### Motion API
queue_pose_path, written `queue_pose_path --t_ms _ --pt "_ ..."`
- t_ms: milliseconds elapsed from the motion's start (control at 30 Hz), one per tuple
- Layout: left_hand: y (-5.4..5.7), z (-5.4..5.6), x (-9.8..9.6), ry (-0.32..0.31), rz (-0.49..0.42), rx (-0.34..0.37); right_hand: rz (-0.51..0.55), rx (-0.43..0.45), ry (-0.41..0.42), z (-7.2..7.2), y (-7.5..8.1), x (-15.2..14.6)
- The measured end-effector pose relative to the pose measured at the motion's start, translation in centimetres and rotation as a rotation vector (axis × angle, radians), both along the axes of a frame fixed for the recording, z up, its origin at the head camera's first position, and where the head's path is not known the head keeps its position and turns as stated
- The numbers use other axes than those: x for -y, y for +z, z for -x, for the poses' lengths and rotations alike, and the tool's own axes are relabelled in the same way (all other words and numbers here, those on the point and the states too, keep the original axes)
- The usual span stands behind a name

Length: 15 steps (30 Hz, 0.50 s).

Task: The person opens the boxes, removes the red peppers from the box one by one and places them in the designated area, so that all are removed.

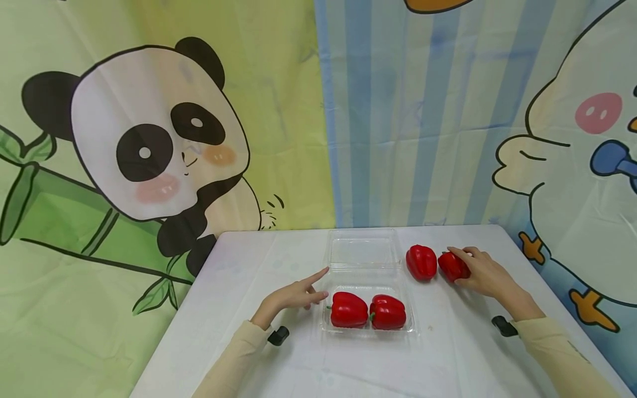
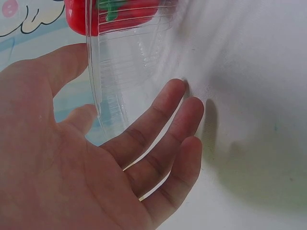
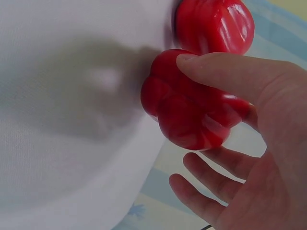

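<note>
Head view, right hand: the right hand (image 1: 480, 272) has hold of the gripped pepper (image 1: 452, 267), a red one, on the right side of the white desk (image 1: 269, 260). Can't tell if it's off the surface.
Head view, spare pepper: the loose pepper (image 1: 421, 263) sits just left of that one.
Head view, plastic box: clear box (image 1: 368, 333) mid-desk, lid (image 1: 364, 250) laid back on the far side. Two more reds inside, the left boxed pepper (image 1: 349, 310) and right boxed pepper (image 1: 390, 313), side by side.
Head view, left hand: the left hand (image 1: 291, 294) is at the box's left side, index stretched out towards the lid end, gripping no pepper.
Head view, backdrop: cartoon panda (image 1: 149, 132) on the curtain, yeah.
Left wrist view, fingers: pretty spread and relaxed, with thumb and index right by the clear plastic edge. Can't tell if they touch it.
Right wrist view, fingers: thumb pressed on the gripped pepper, a finger or two behind it, the others hanging loosely curled off it. Loose pepper's just beyond.
</note>
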State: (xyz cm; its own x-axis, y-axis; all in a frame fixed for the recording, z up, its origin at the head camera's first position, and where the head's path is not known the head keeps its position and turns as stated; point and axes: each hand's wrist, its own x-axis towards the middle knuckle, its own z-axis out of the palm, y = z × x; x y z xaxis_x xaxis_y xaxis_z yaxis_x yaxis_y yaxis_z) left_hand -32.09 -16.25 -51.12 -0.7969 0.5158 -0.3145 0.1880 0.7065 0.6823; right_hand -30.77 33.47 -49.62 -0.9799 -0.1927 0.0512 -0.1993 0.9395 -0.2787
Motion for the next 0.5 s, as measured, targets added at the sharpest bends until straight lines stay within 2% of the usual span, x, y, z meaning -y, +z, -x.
queue_pose_path --t_ms 500 --pt "0.13 -0.05 -0.08 0.006 0.001 0.009 -0.015 0.009 0.007 0.40 -0.20 0.14"
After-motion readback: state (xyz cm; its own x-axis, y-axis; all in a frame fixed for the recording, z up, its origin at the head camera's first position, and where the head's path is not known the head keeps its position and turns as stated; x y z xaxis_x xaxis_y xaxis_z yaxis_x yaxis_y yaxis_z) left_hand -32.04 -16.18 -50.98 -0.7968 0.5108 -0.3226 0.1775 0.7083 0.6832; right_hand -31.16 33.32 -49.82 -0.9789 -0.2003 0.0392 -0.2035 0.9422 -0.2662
